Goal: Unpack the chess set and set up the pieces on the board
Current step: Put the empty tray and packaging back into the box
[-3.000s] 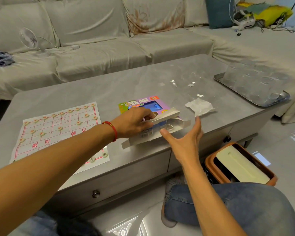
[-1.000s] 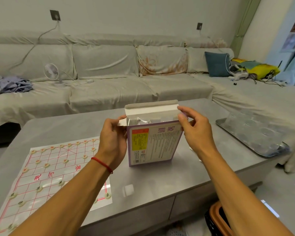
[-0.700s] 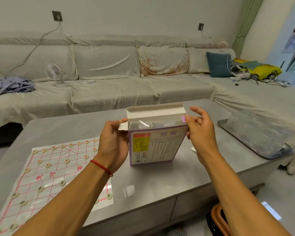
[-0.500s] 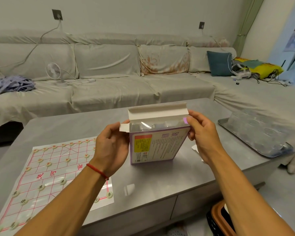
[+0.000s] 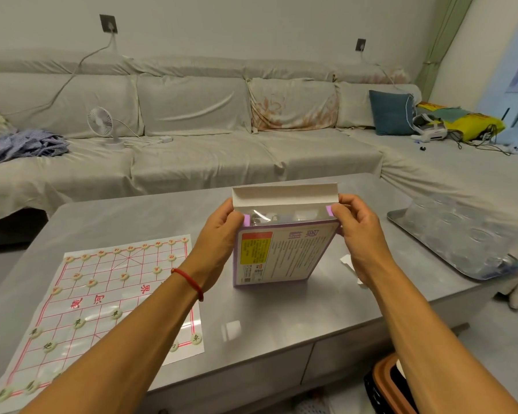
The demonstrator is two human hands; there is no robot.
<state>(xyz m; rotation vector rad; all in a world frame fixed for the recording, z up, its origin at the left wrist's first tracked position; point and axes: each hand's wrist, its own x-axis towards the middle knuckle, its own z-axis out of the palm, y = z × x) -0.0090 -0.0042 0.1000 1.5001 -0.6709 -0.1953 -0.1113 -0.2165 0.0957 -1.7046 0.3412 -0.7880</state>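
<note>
A purple chess set box [image 5: 281, 255] stands upright on the grey table [image 5: 281, 312], its printed back facing me and its top flap raised. Clear plastic shows inside the open top. My left hand [image 5: 219, 234] grips the box's upper left corner and side flap. My right hand [image 5: 356, 234] pinches the upper right corner and side flap. A paper chess board [image 5: 102, 303] with red lines lies flat at the left, with several round cream pieces [image 5: 78, 323] standing on it.
A metal tray [image 5: 461, 249] with clear plastic on it sits at the table's right end. A scrap of white paper [image 5: 349, 262] lies behind my right wrist. A grey sofa runs behind the table. An orange-rimmed bin [image 5: 386, 383] stands below right.
The box went from lying flat on the table to standing upright with its top open. Both hands moved up to its top corners and now hold the side flaps.
</note>
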